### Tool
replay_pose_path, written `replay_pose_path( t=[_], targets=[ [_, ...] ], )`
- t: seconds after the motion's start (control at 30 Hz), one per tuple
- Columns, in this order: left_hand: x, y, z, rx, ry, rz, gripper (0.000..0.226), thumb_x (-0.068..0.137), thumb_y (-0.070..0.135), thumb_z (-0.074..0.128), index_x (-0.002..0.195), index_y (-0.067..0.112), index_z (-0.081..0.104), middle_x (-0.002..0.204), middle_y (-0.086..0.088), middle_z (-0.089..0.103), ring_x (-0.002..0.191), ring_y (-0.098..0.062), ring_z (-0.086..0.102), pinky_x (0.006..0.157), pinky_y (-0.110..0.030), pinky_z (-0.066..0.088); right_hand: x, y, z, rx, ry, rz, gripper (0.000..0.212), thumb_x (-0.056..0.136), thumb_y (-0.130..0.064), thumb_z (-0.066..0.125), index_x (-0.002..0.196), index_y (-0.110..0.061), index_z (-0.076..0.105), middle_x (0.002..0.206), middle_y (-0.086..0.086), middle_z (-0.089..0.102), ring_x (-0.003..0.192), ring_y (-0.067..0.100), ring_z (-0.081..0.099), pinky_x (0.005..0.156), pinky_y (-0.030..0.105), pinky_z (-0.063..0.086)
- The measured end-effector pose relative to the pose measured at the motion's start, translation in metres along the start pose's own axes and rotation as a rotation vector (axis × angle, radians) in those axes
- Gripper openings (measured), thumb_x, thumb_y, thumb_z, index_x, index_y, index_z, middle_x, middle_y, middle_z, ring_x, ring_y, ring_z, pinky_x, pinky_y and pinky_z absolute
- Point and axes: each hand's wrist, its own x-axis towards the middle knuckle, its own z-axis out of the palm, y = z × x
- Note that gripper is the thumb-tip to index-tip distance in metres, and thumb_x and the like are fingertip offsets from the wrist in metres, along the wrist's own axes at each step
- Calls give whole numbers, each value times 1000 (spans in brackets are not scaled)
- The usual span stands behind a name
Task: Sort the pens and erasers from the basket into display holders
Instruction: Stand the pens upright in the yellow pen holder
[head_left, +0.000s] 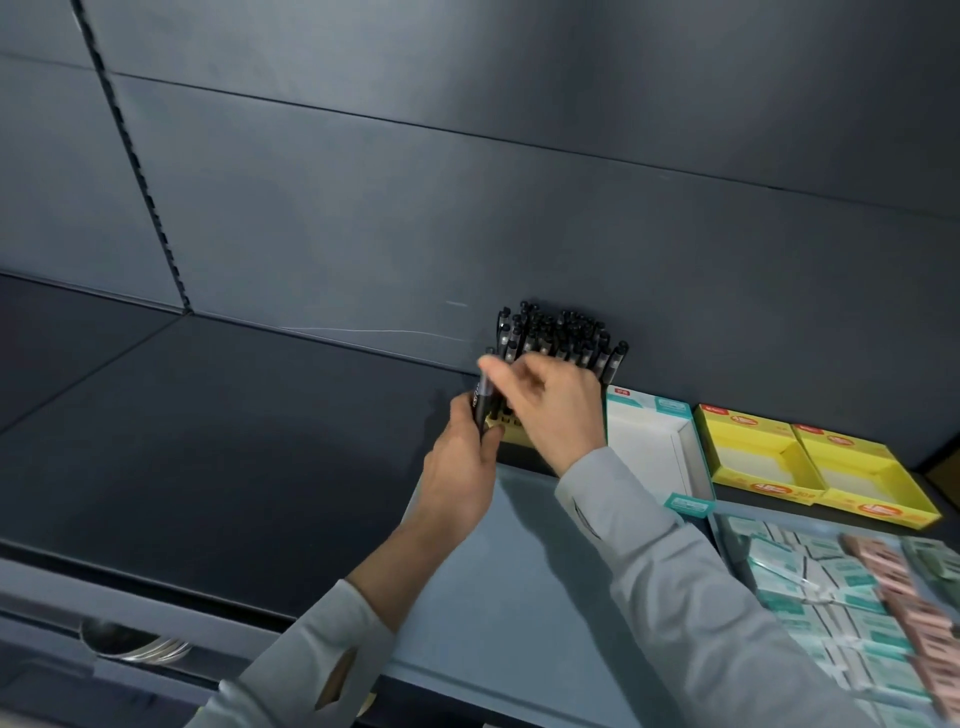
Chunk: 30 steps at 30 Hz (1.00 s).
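Standing upright, black pens (563, 332) crowd the yellow holder (511, 434) at the back of the shelf (260, 441), just right of the frame's centre. At 9 o'clock of the holder, a bunch (482, 402) of more black pens stands nearly upright in the left hand (460, 467). Its fingers curl round the bunch's lower half, and the forearm rises from 7 o'clock. The right hand (553, 405) arches over the holder's front from 5 o'clock, back of the hand up. Its thumb and forefinger are closed on the bunch's top end, the other fingers loosely bent. At 3 o'clock of the holder lie a white box (652, 447) and two yellow boxes (753, 454). At 4 o'clock, a basket (721, 527) holds packed erasers (810, 577).
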Motion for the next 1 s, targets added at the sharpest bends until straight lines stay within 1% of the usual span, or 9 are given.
replay_pose_path(
  t=[0.07, 0.13, 0.33, 0.47, 0.5, 0.57, 0.63, 0.77, 1.0],
  targets=[
    [-1, 3, 3, 79, 23, 10, 32, 99, 21, 45, 129, 17, 33, 109, -3, 61, 98, -30, 59, 82, -44, 47, -3, -1, -1, -1, -3, -48, 49, 78, -67, 59, 67, -19, 62, 61, -7, 63, 61, 10, 60, 67, 32, 52],
    [0, 3, 4, 130, 32, 7, 36, 99, 23, 48, 130, 13, 33, 113, -6, 61, 101, -31, 58, 80, -42, 45, -3, 4, -1, 32, -2, -44, 40, 82, -57, 63, 69, -19, 64, 62, -8, 64, 61, 8, 59, 68, 33, 52],
    [1, 5, 4, 35, -57, -35, 37, 93, 41, 57, 116, 19, 38, 95, 7, 62, 88, -18, 60, 74, -36, 48, -4, 18, -1, 198, -81, 81, 33, 84, -46, 60, 68, -17, 61, 61, 1, 65, 61, 18, 66, 66, 44, 56],
    [3, -3, -1, -256, -76, -216, 42, 91, 49, 54, 113, 15, 43, 87, -5, 62, 79, -20, 62, 81, -43, 51, 0, 29, -11, 264, -21, 128, 22, 93, -27, 61, 74, -17, 59, 68, 3, 66, 58, 14, 67, 56, 36, 55],
    [6, -5, -3, -394, -78, -297, 47, 93, 51, 51, 119, 13, 43, 87, -9, 60, 71, -21, 61, 72, -39, 52, 1, 31, -15, 299, 16, 147, 18, 94, -22, 60, 78, -16, 58, 70, 3, 66, 57, 10, 66, 54, 32, 54],
    [13, -9, -6, -702, -13, -409, 28, 100, 39, 42, 113, 15, 49, 77, -4, 48, 52, -12, 42, 49, -24, 37, 5, 36, -21, 322, 114, 152, 9, 95, -18, 59, 87, -15, 57, 73, 1, 66, 57, 9, 66, 55, 28, 55],
    [19, -9, -11, -880, 87, -463, 19, 104, 23, 36, 103, 15, 53, 73, 0, 44, 50, -10, 33, 43, -20, 29, 8, 39, -25, 300, 179, 112, 3, 94, -19, 59, 94, -18, 57, 72, -3, 67, 60, 10, 67, 62, 31, 58],
    [21, -9, -18, -981, 122, -441, 19, 105, 15, 37, 101, 11, 55, 74, -1, 49, 56, -11, 42, 50, -22, 39, 8, 37, -20, 237, 187, 1, 9, 94, -23, 59, 100, -17, 61, 77, -9, 70, 64, 7, 69, 74, 39, 59],
    [20, -12, -18, -1020, 103, -427, 12, 100, 11, 49, 102, 4, 59, 84, -7, 66, 71, -12, 64, 70, -25, 54, 8, 33, 1, 109, 124, -80, 17, 95, -26, 60, 106, -14, 63, 82, -1, 74, 69, 14, 72, 74, 42, 58]
  ],
)
